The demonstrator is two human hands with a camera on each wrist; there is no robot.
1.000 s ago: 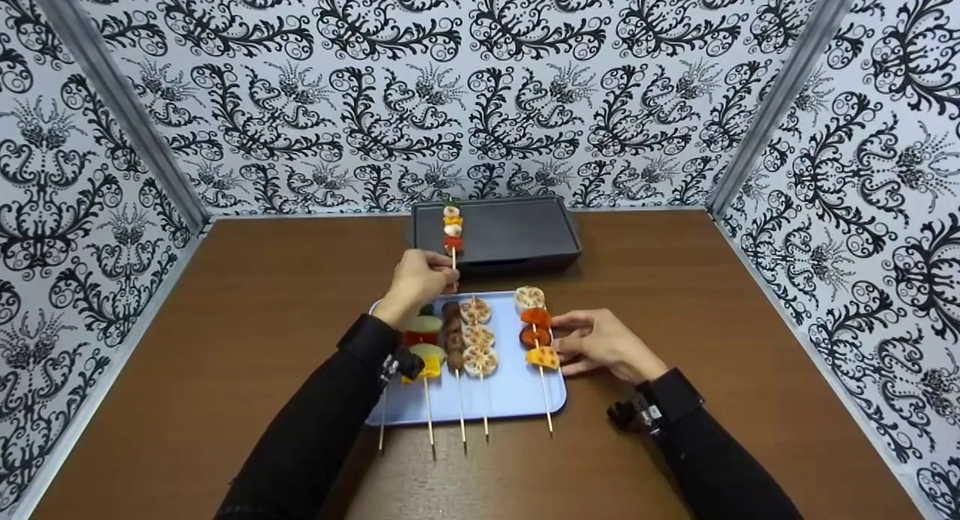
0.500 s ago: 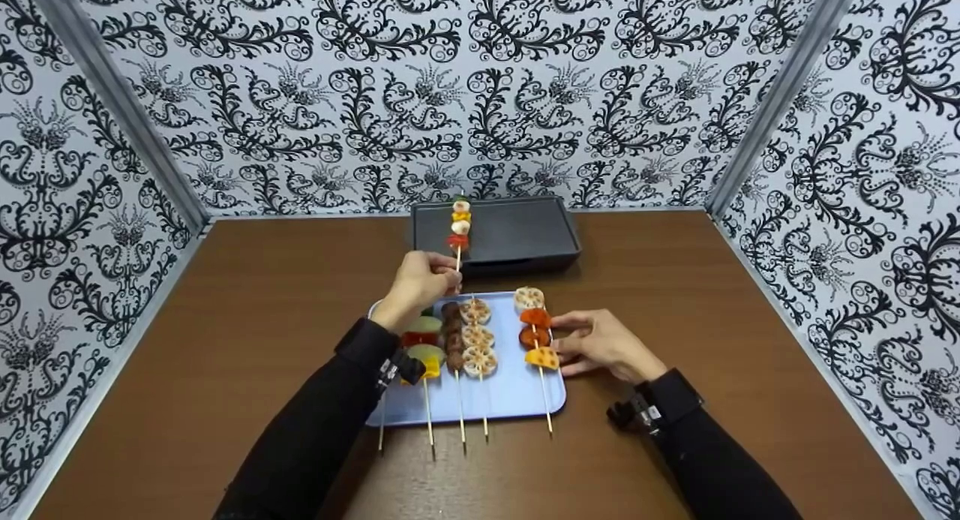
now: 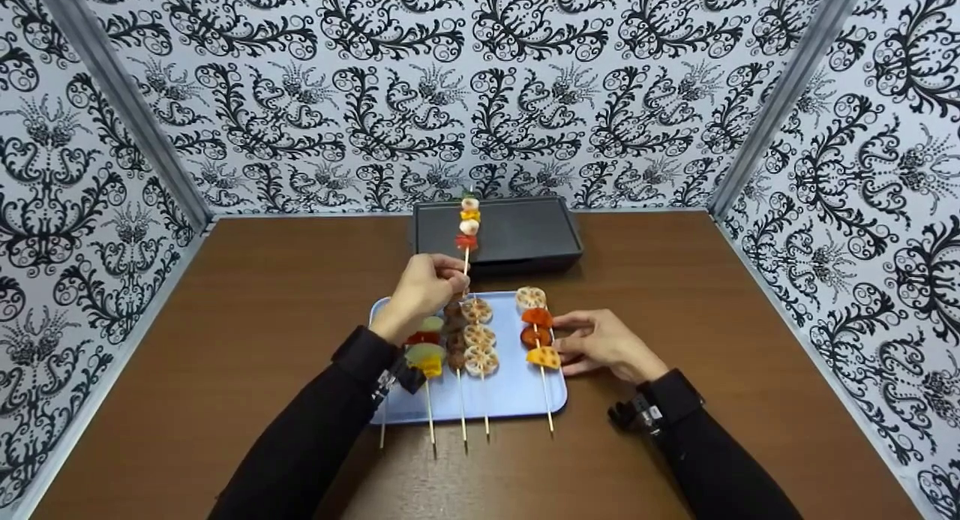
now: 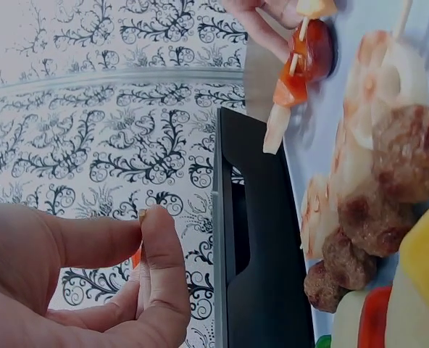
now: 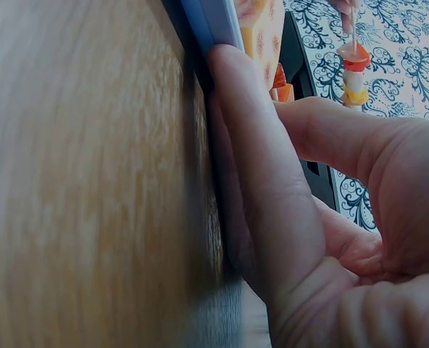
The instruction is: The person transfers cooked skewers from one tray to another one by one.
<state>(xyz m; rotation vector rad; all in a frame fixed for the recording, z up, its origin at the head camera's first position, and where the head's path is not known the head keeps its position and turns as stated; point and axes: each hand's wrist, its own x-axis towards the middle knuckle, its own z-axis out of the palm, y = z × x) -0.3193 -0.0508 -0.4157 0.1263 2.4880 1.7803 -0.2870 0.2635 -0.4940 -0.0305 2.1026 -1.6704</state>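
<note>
My left hand [image 3: 427, 287] pinches the bare stick end of a food skewer [image 3: 469, 227] threaded with red, white, yellow and green pieces. Its loaded part overlaps the black griddle [image 3: 525, 231] in the head view; whether they touch I cannot tell. In the left wrist view the fingers of the left hand [image 4: 120, 283] hide most of it, while the right wrist view shows the skewer [image 5: 356, 72] raised. My right hand [image 3: 607, 344] holds the right rim of the pale blue tray [image 3: 517, 400], beside a lotus-root, orange and red skewer [image 3: 541, 338].
Several more skewers lie on the tray, including meatballs [image 3: 456, 347], lotus-root slices [image 3: 480, 336] and mixed vegetables [image 3: 426, 351]. Their sticks overhang the tray's near edge. Patterned walls [image 3: 480, 92] enclose the brown table [image 3: 262, 317] at the back and sides.
The left hand has shifted slightly right with its skewer, whose food has slid rightward across the griddle in view. The right hand and tray stay in place.
</note>
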